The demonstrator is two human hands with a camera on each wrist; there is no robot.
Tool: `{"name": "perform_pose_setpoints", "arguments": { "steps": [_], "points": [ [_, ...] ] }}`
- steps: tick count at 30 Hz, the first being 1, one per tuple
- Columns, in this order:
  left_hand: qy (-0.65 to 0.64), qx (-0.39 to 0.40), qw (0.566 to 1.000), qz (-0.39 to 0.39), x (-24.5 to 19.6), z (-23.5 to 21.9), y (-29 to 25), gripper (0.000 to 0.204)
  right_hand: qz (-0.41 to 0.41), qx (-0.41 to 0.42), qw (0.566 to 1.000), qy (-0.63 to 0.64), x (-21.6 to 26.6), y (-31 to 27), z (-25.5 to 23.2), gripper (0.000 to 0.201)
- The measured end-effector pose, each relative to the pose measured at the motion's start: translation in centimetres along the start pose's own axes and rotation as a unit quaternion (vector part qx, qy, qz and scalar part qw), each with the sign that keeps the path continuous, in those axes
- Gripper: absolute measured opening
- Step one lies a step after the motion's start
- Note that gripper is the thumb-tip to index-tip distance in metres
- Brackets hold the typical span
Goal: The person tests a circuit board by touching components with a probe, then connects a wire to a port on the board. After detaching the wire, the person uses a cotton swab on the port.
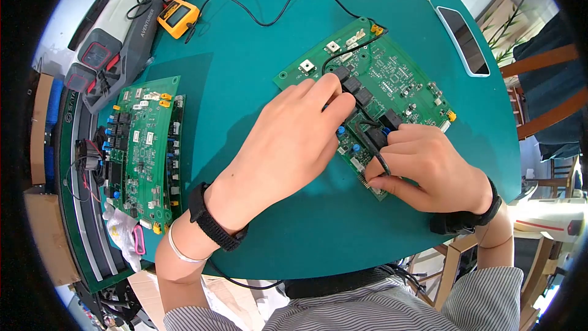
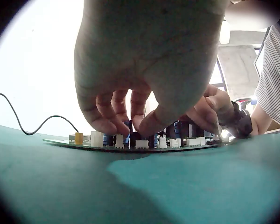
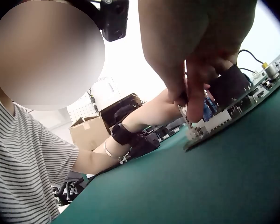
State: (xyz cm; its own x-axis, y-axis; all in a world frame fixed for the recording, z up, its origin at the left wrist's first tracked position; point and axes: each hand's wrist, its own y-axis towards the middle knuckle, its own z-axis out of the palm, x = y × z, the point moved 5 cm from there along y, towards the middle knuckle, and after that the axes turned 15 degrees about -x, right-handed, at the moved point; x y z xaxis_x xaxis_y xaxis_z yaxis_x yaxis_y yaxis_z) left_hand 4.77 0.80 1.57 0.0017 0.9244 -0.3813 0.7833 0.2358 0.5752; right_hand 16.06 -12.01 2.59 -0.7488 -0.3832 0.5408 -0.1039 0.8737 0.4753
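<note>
On the table lies a large green circuit board [image 1: 392,79] with black relays [image 1: 361,94], blue parts and white connectors. My left hand [image 1: 288,132] reaches over its near left edge, fingers bent down. In the left wrist view, the thumb and fingertips [image 2: 145,125] close in around a small dark-and-blue component standing on the board. My right hand [image 1: 429,168] is curled at the near right edge. Its thumb and forefinger pinch a thin black lead [image 1: 375,150] that slants across the board's black parts. The lead's far end is hidden by the left hand.
A yellow handheld meter [image 1: 179,17] lies at the back left, its black cable [image 1: 263,23] running to the board. Further circuit boards [image 1: 147,153] stand stacked at left, beside a grey tool case [image 1: 131,43]. A phone [image 1: 463,41] lies at the back right.
</note>
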Motion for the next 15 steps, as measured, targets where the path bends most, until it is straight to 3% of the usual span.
{"name": "perform_pose_setpoints", "arguments": {
  "steps": [6, 15],
  "points": [
    [-0.002, -0.003, 1.0, 0.001, -0.01, -0.03, 0.01, 0.03, 0.031, 0.004, 0.999, 0.022, -0.26, -0.03, -0.11, 0.014],
    [-0.002, 0.002, 1.0, -0.002, -0.03, -0.02, -0.03, 0.03, -0.009, 0.015, 1.0, -0.002, 0.15, 0.01, 0.05, 0.015]
  ]
}}
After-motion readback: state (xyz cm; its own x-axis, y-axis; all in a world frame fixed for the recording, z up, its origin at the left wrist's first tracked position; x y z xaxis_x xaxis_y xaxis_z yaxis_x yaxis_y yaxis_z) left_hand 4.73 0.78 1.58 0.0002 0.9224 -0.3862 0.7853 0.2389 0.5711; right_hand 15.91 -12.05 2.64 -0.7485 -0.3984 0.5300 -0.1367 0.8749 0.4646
